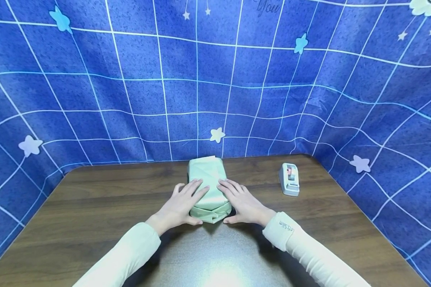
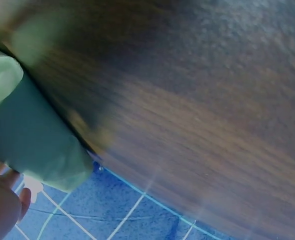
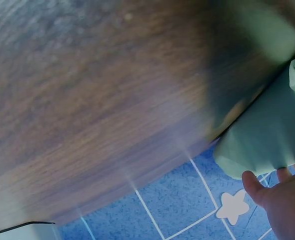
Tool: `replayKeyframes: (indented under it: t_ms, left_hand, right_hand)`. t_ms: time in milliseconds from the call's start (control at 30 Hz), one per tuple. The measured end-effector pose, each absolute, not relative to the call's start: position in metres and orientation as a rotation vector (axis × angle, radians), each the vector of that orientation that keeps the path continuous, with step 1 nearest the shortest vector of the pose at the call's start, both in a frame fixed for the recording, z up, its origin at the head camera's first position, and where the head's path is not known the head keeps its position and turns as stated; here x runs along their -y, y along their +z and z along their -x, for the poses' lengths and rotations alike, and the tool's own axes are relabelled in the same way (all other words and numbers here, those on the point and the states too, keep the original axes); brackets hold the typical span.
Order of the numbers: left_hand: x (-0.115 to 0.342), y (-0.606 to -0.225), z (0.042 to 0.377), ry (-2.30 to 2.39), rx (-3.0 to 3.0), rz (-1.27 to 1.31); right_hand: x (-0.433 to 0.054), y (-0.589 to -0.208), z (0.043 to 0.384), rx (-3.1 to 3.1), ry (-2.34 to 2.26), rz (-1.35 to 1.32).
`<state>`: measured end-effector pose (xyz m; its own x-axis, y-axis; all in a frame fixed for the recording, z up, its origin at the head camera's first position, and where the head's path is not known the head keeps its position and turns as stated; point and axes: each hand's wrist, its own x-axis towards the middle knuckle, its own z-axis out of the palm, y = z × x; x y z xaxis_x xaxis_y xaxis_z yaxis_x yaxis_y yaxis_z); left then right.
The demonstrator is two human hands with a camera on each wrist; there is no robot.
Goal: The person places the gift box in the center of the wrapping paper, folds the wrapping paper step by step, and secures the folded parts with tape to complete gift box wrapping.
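Note:
A box-shaped package wrapped in pale green paper (image 1: 209, 175) lies on the table, its folded near end facing me in the head view. My left hand (image 1: 179, 206) rests on its left side, fingers spread over the top and thumb by the near left corner. On the other side my right hand (image 1: 245, 205) lies the same way, fingertips on the top edge and thumb close to the near right corner. Both wrist views show the package's smooth long side, with the left hand (image 2: 5, 202) and the right hand (image 3: 287, 200) at its upper edge.
A pale tape dispenser (image 1: 289, 181) with a pinkish roll stands to the right of the package. The brown wood-grain table (image 1: 111, 203) ends against a blue gridded curtain (image 1: 179, 95) with stars, which hangs behind and along the sides.

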<state>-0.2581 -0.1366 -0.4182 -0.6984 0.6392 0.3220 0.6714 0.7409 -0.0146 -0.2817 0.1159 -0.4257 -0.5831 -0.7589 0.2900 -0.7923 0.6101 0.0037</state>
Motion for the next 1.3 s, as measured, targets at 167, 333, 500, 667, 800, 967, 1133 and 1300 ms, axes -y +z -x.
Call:
replayKeyframes:
  t_ms: [167, 333, 500, 667, 800, 967, 1133, 1300]
  left_hand:
    - [0.1378, -0.4172, 0.2605, -0.155, 2.608, 1.031]
    - [0.1386, -0.4153, 0.2618, -0.184, 2.577, 1.037]
    - [0.1389, -0.4135, 0.2623, -0.203, 2.564, 1.040]
    - [0.1393, -0.4131, 0.2636, -0.156, 2.541, 1.034]
    - [0.1399, -0.4136, 0.2646, -0.120, 2.519, 1.027]
    - [0.1404, -0.4139, 0.2645, -0.135, 2.534, 1.023]
    - [0.1416, -0.4165, 0.2638, -0.191, 2.597, 1.038]
    - [0.1429, -0.4205, 0.2633, -0.136, 2.600, 1.053]
  right_hand:
    - [-0.1154, -0.4267, 0.2824, 2.546, 0.199, -1.267]
    - [-0.1151, -0.4270, 0.2833, 2.532, 0.223, -1.269]
    - [-0.1147, -0.4264, 0.2841, 2.518, 0.246, -1.277]
    - [-0.1142, -0.4253, 0.2848, 2.507, 0.250, -1.271]
    - [-0.1134, -0.4257, 0.2858, 2.492, 0.231, -1.255]
    - [-0.1118, -0.4264, 0.2871, 2.486, 0.216, -1.243]
    - [-0.1110, -0.4265, 0.2871, 2.490, 0.223, -1.226]
    - [-0.1104, -0.4263, 0.2867, 2.519, 0.217, -1.208]
